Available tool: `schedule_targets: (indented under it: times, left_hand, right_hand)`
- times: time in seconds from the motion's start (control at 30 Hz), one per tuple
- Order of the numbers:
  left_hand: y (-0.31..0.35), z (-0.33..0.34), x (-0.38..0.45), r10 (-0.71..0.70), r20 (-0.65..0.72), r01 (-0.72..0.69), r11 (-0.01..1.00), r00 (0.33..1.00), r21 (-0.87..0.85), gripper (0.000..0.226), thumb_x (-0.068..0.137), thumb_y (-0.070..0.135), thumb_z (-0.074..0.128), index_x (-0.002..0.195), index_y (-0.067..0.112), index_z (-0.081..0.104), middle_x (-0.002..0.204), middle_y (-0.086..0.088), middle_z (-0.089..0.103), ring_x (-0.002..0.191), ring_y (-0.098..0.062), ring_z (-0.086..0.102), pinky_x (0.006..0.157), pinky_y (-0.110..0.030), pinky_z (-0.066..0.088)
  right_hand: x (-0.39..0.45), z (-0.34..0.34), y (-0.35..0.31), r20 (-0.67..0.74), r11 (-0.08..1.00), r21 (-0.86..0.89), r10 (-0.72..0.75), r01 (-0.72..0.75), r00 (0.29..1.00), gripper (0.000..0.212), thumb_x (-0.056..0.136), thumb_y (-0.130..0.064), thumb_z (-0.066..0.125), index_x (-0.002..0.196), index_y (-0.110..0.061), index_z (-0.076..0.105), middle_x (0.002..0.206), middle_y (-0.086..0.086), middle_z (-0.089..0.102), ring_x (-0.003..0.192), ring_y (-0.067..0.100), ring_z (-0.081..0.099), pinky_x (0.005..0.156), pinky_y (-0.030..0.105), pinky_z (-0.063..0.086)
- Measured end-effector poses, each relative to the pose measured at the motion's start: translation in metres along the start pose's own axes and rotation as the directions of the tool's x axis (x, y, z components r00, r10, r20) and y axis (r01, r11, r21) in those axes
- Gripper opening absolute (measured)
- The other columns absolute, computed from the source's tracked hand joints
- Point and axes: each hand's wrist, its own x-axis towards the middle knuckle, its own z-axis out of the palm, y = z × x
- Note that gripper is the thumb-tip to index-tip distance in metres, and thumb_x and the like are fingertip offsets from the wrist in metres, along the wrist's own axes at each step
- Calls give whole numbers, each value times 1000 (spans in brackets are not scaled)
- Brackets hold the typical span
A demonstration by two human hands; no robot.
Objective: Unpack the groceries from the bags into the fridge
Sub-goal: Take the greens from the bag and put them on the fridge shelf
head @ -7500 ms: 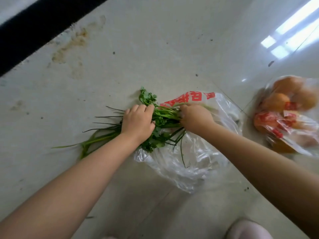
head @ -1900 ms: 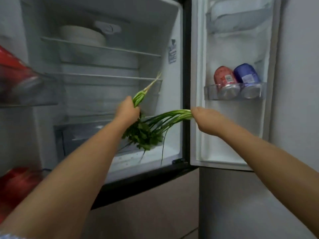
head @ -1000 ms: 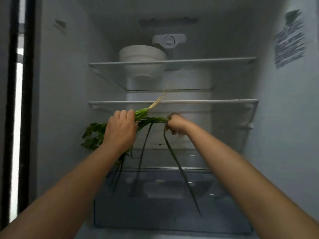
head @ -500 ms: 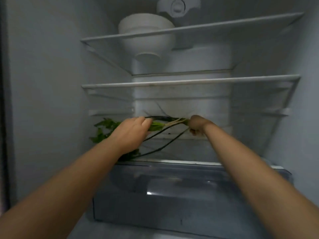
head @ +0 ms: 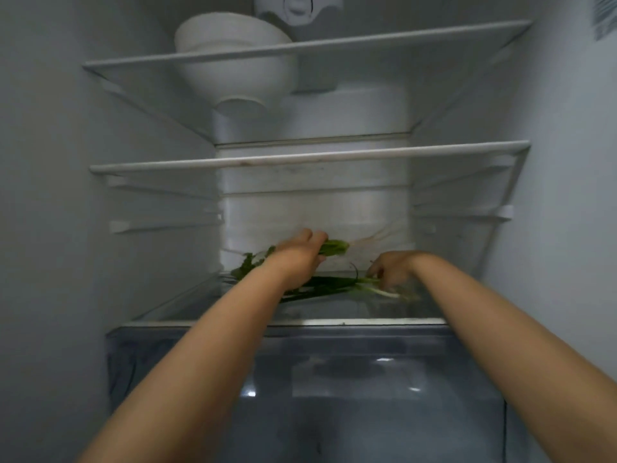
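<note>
The left hand (head: 300, 253) fingers curl around a leafy herb bunch (head: 332, 247), held just above the glass shelf (head: 334, 320). The right hand (head: 392, 267) fingers pinch the scallions (head: 334, 284), which lie on that shelf above the crisper drawer (head: 334, 379). A white bowl (head: 233, 61) occupies the top shelf.

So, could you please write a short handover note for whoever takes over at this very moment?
Left hand: grip curled round the leafy herb bunch, held just above the glass shelf over the crisper drawer.
Right hand: fingers on the green onions, which lie on that shelf; the blur hides whether it holds them.
Also inside: a white bowl on the top shelf.
Done: onions down on the shelf.
Left: set the herbs down, let go, then go back for any groceries remaining; no bags are in view.
</note>
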Motion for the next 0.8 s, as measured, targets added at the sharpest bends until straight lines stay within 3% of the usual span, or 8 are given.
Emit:
schedule_targets:
  times: [0.1,0.17,0.23,0.3,0.37,0.47,0.6,0.8]
  left_hand:
    - [1,16,4,3,265,22,996,964,-92,66,96,30,47,150,17,10,154,-11,23,136,-30,33,112,-37,31]
    - [-5,17,-1,15,306,53,976,952,-213,81,91,26,57,151,17,3,156,-9,21,140,-25,29,115,-34,27]
    - [-16,10,-7,-1,273,82,955,962,-285,86,86,21,65,150,16,8,155,-7,25,140,-22,31,114,-31,28]
    - [-31,3,-13,-53,279,112,973,959,-199,84,83,23,68,149,14,17,153,-7,28,138,-22,34,113,-29,28]
    - [-44,-1,-19,-114,381,155,985,917,-79,74,86,28,65,147,13,25,149,-8,37,133,-24,40,110,-28,32]
    - [-54,0,-26,-138,431,129,990,892,50,63,92,27,56,147,14,26,148,-6,38,133,-23,40,107,-25,33]
    - [-64,3,-15,-72,375,26,992,924,126,53,94,18,53,143,16,35,141,-9,46,126,-25,47,101,-29,39]
    - [-74,26,3,-59,298,-78,900,953,428,54,95,16,47,145,23,27,143,-8,40,130,-26,39,104,-38,34]
  right_hand:
    - [-7,-5,4,-22,998,14,59,-59,998,20,86,-10,52,100,-2,64,99,12,62,83,17,57,73,25,49]
    - [-13,-9,2,-56,986,-93,130,-135,990,10,85,-13,54,84,-6,62,88,10,60,69,18,57,61,24,49]
    - [-18,-11,-5,-143,970,-202,107,-135,984,24,85,-19,59,103,-4,61,109,13,60,94,25,61,78,28,51]
    - [-15,-8,-15,-186,982,-188,-1,-34,983,48,87,-28,60,128,-7,49,134,12,49,121,27,50,97,31,44]
    - [-13,-2,-28,-112,980,-168,-126,106,986,57,88,-31,57,139,-16,36,146,9,36,132,27,38,106,32,35]
    - [-4,4,-41,-16,944,-292,-168,156,986,45,91,-27,54,133,-14,46,137,11,49,123,26,48,96,29,41]
    - [5,8,-42,-79,937,-322,-168,134,983,35,91,-22,55,122,-7,56,125,14,57,106,25,54,80,27,41]
    - [-15,9,-43,-151,980,-163,-143,118,978,51,90,-28,55,137,-15,41,142,9,44,126,25,45,100,28,40]
